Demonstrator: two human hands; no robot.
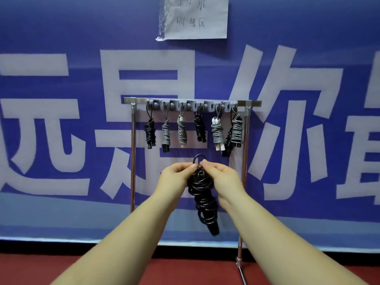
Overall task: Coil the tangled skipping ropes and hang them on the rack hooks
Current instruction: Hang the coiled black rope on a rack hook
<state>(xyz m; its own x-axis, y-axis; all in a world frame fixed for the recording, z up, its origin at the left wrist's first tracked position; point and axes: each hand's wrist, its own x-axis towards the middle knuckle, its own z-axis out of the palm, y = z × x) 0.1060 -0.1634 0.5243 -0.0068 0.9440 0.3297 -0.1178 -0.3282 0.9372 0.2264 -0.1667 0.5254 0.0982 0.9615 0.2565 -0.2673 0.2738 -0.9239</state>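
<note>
A coiled black skipping rope (202, 194) hangs between my hands below the rack, its handles pointing down and a small loop sticking up at the top. My left hand (177, 174) and my right hand (221, 177) both pinch the top of the bundle just under that loop. The metal rack (133, 153) stands in front of me with a grey hook strip (191, 104) along its top bar. Several coiled ropes hang from the hooks, black ones (150, 133) and grey ones (217, 132).
A blue banner (61, 120) with large white characters covers the wall behind the rack. A paper sign (197, 17) is taped above. The floor (185, 270) is red. The rack's right leg (240, 254) comes down near my right forearm.
</note>
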